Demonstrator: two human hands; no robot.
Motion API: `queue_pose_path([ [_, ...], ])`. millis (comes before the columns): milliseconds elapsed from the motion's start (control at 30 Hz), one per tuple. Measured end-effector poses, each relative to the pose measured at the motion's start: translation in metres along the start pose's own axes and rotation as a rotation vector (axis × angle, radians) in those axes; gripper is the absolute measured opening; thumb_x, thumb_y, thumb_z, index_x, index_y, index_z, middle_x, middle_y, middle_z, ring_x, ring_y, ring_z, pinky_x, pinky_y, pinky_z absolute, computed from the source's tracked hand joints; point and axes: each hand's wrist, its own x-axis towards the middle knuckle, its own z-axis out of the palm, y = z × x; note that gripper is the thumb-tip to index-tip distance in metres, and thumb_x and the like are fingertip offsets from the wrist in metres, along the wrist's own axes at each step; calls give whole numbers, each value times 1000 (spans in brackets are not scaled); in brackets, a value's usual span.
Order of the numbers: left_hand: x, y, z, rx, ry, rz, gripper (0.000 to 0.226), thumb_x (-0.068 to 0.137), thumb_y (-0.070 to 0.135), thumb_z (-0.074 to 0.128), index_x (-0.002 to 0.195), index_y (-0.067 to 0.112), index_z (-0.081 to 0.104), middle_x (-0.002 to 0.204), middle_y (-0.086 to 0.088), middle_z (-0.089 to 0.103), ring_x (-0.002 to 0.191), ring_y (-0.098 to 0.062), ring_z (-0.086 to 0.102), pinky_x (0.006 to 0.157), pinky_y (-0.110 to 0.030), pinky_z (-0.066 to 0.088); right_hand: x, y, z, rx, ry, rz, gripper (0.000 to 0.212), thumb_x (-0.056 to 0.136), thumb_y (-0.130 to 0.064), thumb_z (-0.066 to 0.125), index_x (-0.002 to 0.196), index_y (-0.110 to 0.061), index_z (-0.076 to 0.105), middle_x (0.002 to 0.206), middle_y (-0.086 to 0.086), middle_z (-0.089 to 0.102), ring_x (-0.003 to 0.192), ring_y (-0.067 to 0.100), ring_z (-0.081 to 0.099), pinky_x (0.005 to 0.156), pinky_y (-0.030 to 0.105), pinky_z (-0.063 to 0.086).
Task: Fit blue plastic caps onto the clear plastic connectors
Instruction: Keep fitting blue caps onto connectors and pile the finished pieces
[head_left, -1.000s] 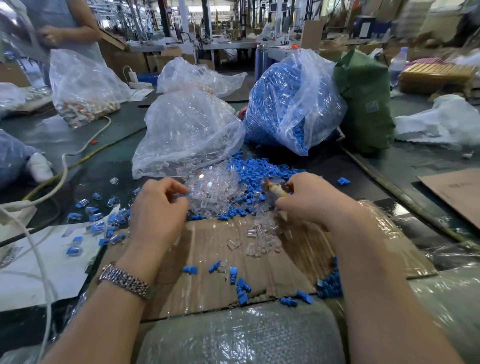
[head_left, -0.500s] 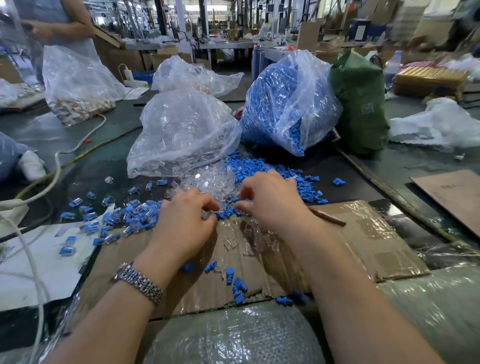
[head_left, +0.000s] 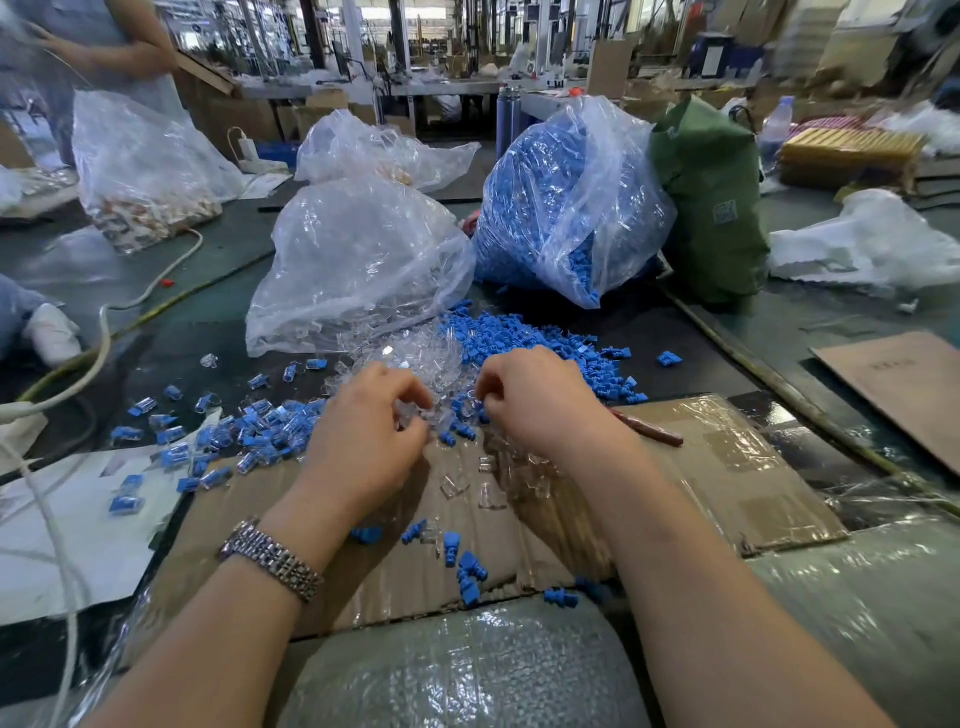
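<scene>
1. The left hand (head_left: 363, 441) has its fingers curled down at the near edge of the clear connector pile (head_left: 410, 358). They seem to pinch a clear piece, but it is too glassy to confirm.
2. To fit well, I judge the connector's open end should face right, held steady, so a cap slides in straight.
3. The right hand (head_left: 540, 400) curls its fingers over the loose blue caps (head_left: 545, 343). Whether it holds one, I cannot tell.
4. Finished capped pieces (head_left: 249, 431) lie left of the left hand, on the cardboard sheet (head_left: 727, 467) edge.
</scene>
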Motion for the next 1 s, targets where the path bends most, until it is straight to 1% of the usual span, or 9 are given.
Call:
queue_pose_path([
  [67,1,-5,0,68,41,12,23,92,16,66,109,31,66,106,11,52,102,-7,47,97,-30,42,0,5,-4,45,2,31,25,96,-9,54,106,-25,70,112,0,70,114,27,56,104,50,43],
  [167,1,-7,3,204,-22,61,39,95,21,65,132,32,62,126,8,53,119,-11,44,108,-34,35,1,4,-6,44,-20,54,28,95,-6,57,108,-27,70,114,-1,70,115,26,57,104,51,44],
  [233,1,-7,6,214,-46,84,35,95,26,66,129,33,64,122,7,53,117,-13,46,105,-33,40,0,3,-7,40,-25,57,26,96,-7,57,106,-28,70,113,-2,70,113,25,58,104,50,44],
  [300,1,-5,8,192,-71,97,28,95,26,66,122,32,66,113,8,51,107,-10,49,93,-27,43,0,2,-6,37,-21,59,22,98,-9,57,104,-28,69,110,-3,70,110,23,59,103,50,44],
  [433,0,-2,11,158,-98,126,17,95,34,66,112,32,67,109,13,49,94,-5,50,79,-20,40,-1,0,-5,30,-39,48,11,100,-19,57,103,-22,66,106,0,69,105,25,61,101,50,43],
  [600,0,-2,12,148,-124,135,29,96,35,64,126,35,63,111,13,48,91,-5,48,75,-21,38,-3,-4,-4,-8,-63,25,10,99,-22,56,106,-19,63,107,2,66,102,26,60,100,52,46],
  [733,-1,-1,13,118,-154,160,25,97,37,63,121,37,66,112,13,50,97,-5,50,78,-21,44,-4,-4,-5,-10,-60,19,10,99,-22,55,105,-20,63,105,1,66,101,25,61,99,52,47],
  [867,0,1,13,104,-151,154,20,95,38,66,114,33,68,110,12,55,98,-7,55,87,-31,53,-5,-3,-5,1,-65,13,9,99,-20,56,103,-20,63,101,0,66,97,23,61,98,52,48],
  [1000,0,3,12,110,-157,165,29,96,33,65,125,36,63,116,14,57,105,-7,55,94,-34,53,-6,-2,-6,17,-52,16,8,98,-19,56,100,-21,64,100,-1,66,96,23,61,97,52,48],
])
